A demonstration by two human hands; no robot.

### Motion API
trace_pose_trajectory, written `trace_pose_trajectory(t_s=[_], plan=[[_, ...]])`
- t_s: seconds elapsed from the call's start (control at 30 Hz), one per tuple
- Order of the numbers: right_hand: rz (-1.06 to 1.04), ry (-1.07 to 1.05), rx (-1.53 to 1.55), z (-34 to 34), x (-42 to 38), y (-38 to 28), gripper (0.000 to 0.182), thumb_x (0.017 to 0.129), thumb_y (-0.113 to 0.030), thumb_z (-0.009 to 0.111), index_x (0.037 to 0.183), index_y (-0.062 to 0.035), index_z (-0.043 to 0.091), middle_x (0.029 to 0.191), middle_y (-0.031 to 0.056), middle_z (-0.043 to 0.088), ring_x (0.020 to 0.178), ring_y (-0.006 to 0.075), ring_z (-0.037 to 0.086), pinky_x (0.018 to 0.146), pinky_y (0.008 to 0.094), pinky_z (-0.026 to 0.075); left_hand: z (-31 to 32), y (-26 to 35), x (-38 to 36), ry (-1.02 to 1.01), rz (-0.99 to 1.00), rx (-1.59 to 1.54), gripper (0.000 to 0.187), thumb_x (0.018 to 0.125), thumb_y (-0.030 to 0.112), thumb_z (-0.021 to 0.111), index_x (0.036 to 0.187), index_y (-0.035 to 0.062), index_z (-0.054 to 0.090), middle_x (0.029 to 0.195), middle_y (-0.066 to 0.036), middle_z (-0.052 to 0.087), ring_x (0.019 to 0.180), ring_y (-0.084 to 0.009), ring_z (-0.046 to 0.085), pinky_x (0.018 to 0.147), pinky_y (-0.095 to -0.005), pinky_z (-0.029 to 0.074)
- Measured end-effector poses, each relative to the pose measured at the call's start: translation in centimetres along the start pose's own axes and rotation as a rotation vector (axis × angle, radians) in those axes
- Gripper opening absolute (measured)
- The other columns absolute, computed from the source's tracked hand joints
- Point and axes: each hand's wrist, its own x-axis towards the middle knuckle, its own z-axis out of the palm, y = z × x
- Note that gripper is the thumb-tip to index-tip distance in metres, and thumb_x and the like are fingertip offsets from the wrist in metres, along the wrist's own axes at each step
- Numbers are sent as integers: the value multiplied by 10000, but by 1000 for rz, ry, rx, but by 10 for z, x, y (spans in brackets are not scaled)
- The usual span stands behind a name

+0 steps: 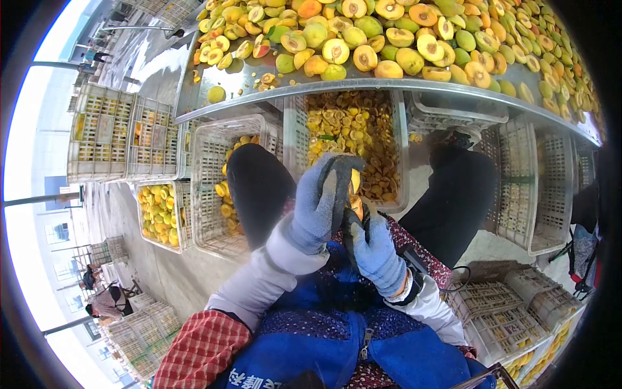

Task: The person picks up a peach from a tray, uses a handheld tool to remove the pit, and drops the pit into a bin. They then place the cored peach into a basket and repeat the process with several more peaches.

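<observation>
Your left hand [316, 206], in a blue knit glove with a dark palm, curls its fingers closed on a small yellow-orange piece of fruit [355, 181], apparently to steady it. Your right hand [378, 251], gloved alike, comes up just below; its fingers bend toward the fruit, but you hide whether they grip anything. The fruit sits between both hands, in front of your chest, between your black-trousered knees [256, 185].

Beyond: an off-white plastic crate [402, 152] of yellow and brown pieces, placed, I judge, to catch what falls. Left of it, a second off-white slatted crate [208, 188], within reach, holds yellow fruit.

Farther, a silver metal bench [249, 76] bears heaped green-orange fruit halves [389, 35]; its raised edge probably stops them rolling off.
</observation>
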Motion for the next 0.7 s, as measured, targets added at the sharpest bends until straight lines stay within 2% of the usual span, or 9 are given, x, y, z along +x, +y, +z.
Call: trace_pose_trajectory(t_s=[0.13, 0.2, 0.3, 0.33, 0.43, 0.5, 0.6, 0.63, 0.7], plan=[[108, 9, 239, 17, -20, 27, 377, 827, -101, 536, 1164, 42, 441, 826, 186, 572, 714, 296, 573, 624, 348, 464, 0, -7, 0, -38, 73, 82, 268, 884, 143, 410, 1007, -47, 552, 887, -106, 578, 775, -140, 525, 695, -246, 419], [756, -108, 1064, 12, -17, 15, 282, 892, -230, 503, 1079, -19, 503, 689, 66, 543, 530, 180, 516, 469, 277, 420, -1, -7, 1, -67, 150, 130, 263, 884, 136, 404, 1005, -41, 555, 872, -102, 577, 763, -135, 519, 686, -242, 417], [917, -426, 1331, -14, -2, -6, 424, 902, -490, 402, 904, -76, 498, 542, -3, 426, 350, 79, 359, 291, 220, 284, -3, -3, 3, -168, 32, 80, 264, 888, 145, 402, 992, -37, 562, 846, -93, 569, 754, -125, 515, 682, -242, 422], [918, -433, 1332, -14, -3, -2, 424, 902, -490, 402, 904, -76, 498, 542, -3, 426, 350, 79, 359, 291, 220, 284, -1, 1, 5, -198, 45, 56, 256, 893, 151, 410, 980, -33, 565, 836, -85, 567, 744, -126, 514, 678, -241, 423], [945, -671, 2183, -12, -3, 9, 477, 896, -537, 359, 891, -75, 480, 529, -18, 406, 370, 48, 367, 294, 178, 304, 3, 1, 11, -255, -12, 2, 245, 904, 166, 423, 957, -22, 571, 816, -70, 562, 734, -125, 517, 677, -240, 427], [896, -707, 2296, -7, -1, 14, 478, 897, -533, 359, 900, -69, 476, 529, -19, 406, 370, 48, 374, 298, 179, 317, 7, -4, 8, -232, -193, -138, 231, 911, 175, 434, 934, -8, 575, 816, -56, 563, 751, -114, 530, 686, -243, 435], [814, -733, 2428, 0, -3, 23, 475, 903, -518, 363, 932, -52, 456, 529, -22, 409, 371, 52, 392, 308, 178, 344, 5, -20, 4, -209, -79, -10, 191, 888, 141, 449, 934, 7, 577, 828, -53, 571, 762, -114, 537, 685, -258, 442], [804, -711, 2346, -3, -1, 22, 476, 902, -519, 362, 938, -52, 448, 525, -24, 406, 369, 54, 391, 309, 176, 343, 3, -30, -3, -106, -357, -156, 160, 864, 133, 474, 923, 33, 585, 830, -42, 581, 759, -130, 554, 671, -280, 452], [713, -742, 2292, -4, 1, 26, 485, 900, -531, 350, 965, -59, 437, 529, -23, 413, 371, 61, 394, 312, 178, 344, -3, -38, -7, -61, -139, 175, 151, 839, 137, 512, 934, 44, 581, 826, -52, 591, 760, -158, 572, 669, -289, 457]])
